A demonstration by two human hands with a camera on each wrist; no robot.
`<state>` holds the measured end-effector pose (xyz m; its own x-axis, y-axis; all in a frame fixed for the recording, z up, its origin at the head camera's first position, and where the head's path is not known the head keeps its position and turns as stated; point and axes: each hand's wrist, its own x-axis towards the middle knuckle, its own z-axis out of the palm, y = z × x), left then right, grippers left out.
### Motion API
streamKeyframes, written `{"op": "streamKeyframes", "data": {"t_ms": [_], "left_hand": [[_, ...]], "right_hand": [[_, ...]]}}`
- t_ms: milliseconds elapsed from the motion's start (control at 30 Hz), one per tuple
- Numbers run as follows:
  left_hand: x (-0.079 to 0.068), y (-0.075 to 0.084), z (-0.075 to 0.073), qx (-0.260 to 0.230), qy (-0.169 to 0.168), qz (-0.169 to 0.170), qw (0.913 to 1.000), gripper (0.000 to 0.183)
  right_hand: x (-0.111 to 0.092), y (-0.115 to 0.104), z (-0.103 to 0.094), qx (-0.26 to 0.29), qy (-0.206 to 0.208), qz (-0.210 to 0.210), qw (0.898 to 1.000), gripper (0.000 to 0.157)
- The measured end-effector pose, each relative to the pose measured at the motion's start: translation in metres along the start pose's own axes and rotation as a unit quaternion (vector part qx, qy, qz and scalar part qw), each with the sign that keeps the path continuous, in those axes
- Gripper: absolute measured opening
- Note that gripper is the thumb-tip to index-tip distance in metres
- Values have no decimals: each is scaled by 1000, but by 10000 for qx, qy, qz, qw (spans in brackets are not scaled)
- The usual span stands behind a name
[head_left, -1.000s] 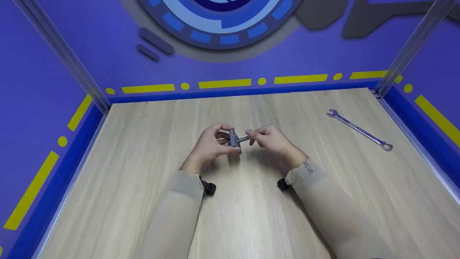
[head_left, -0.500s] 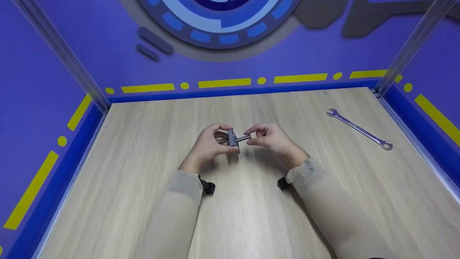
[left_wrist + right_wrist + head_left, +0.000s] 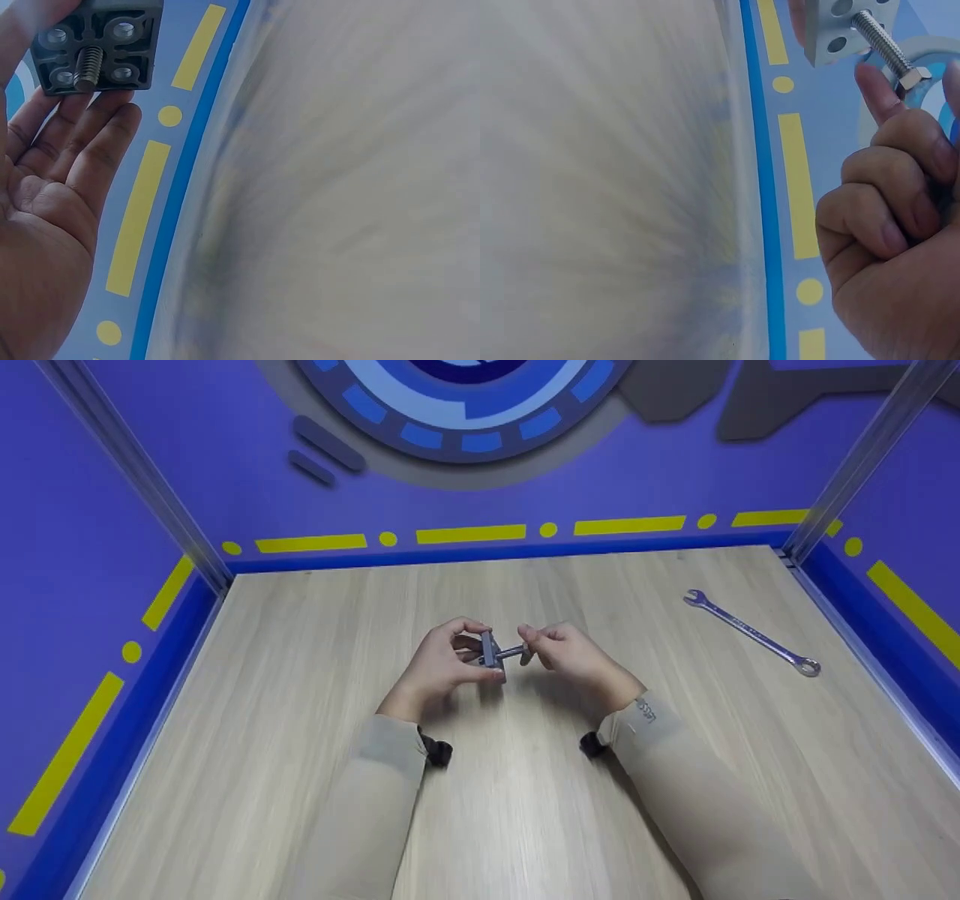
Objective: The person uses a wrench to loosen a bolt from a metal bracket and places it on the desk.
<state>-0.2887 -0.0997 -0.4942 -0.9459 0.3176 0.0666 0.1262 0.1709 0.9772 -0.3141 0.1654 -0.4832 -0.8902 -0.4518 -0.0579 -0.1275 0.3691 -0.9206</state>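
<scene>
My left hand (image 3: 442, 660) grips a grey metal block by its edges, thumb on one side and fingers on the other. The block (image 3: 142, 52) has holes near its corners and a recessed, ribbed face. Through its middle runs a hex bolt (image 3: 886, 45), its threaded end sticking out on the left side and its head to the right. At the bolt head is my right hand (image 3: 577, 656). In the right wrist view, its index finger and thumb are spread around the head, a gap showing beside the thumb; the other fingers are curled into the palm.
A combination wrench (image 3: 750, 632) lies slantwise on the right of the wooden table (image 3: 300, 697). Blue panels (image 3: 465, 502) with yellow marks and metal corner posts enclose the table at the back and sides.
The right thumb and index finger parted at the bolt head half a second ago; now the thumb is higher and the index finger lower beside it. The left hand's grip is unchanged.
</scene>
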Motion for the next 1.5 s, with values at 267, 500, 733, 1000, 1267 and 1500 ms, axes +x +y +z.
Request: {"op": "streamKeyframes", "data": {"t_ms": [267, 500, 733, 1000, 1267, 1500], "left_hand": [[0, -1, 2, 6, -110, 23, 9999, 77], [1, -6, -1, 102, -114, -104, 9998, 79], [-1, -9, -5, 263, -70, -159, 9995, 78], [0, -11, -6, 294, 48, -238, 9993, 79], [0, -7, -2, 358, -23, -191, 9992, 80], [0, -8, -3, 224, 81, -192, 9995, 76]], "right_hand": [[-1, 3, -1, -72, 10, -36, 10000, 43], [-3, 6, 0, 462, 176, -216, 9985, 22], [-1, 6, 5, 241, 141, -489, 9984, 31], [-1, 3, 3, 130, 189, -63, 9997, 37], [0, 0, 4, -397, -23, 229, 9989, 60], [0, 2, 1, -155, 75, -173, 9997, 27]]}}
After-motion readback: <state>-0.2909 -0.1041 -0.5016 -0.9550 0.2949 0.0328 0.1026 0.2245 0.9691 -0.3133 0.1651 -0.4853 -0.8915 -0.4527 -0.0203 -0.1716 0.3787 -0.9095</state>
